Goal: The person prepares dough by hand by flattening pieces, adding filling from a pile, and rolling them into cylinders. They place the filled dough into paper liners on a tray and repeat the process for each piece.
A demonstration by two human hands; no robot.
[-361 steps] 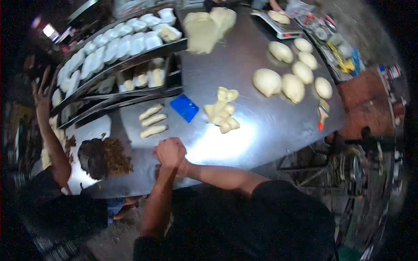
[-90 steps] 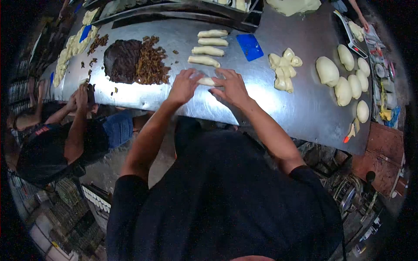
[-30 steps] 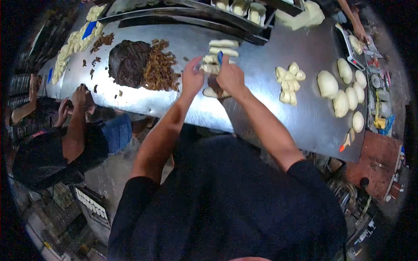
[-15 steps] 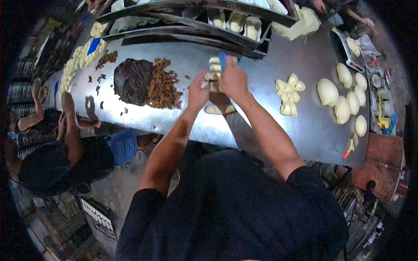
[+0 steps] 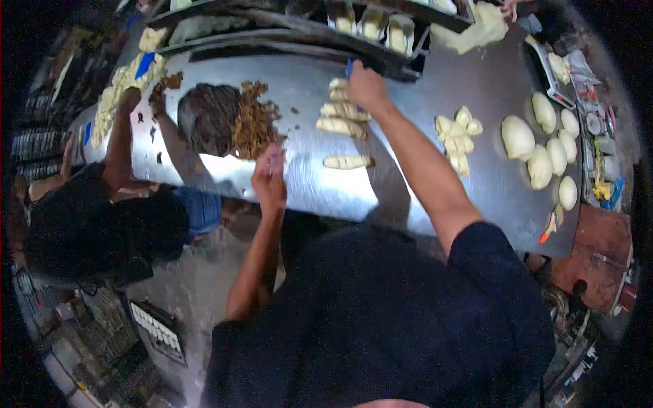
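Observation:
My right hand (image 5: 367,86) is wrapped round a blue scraper (image 5: 350,67) at the upper end of a row of dough strips (image 5: 341,126). One separate dough roll (image 5: 348,162) lies below the row. Near the lower edge of the brown shredded filling (image 5: 255,129), my left hand (image 5: 269,170) is raised, blurred, and its fingers are too smeared to read. A dark brown mass (image 5: 207,119) sits beside the filling. To the right lies a cluster of small dough pieces (image 5: 457,139).
Several smooth dough balls (image 5: 518,138) and a scale (image 5: 549,73) are on the right of the metal table (image 5: 422,95). Racked trays (image 5: 286,42) stand at the back. On the left, a co-worker's arms (image 5: 119,146) reach over dough and filling.
My left hand has moved left and down, away from the dough strips to the filling. My right hand, with the scraper, has shifted slightly up. The co-worker's hands have moved to the dough and filling scraps.

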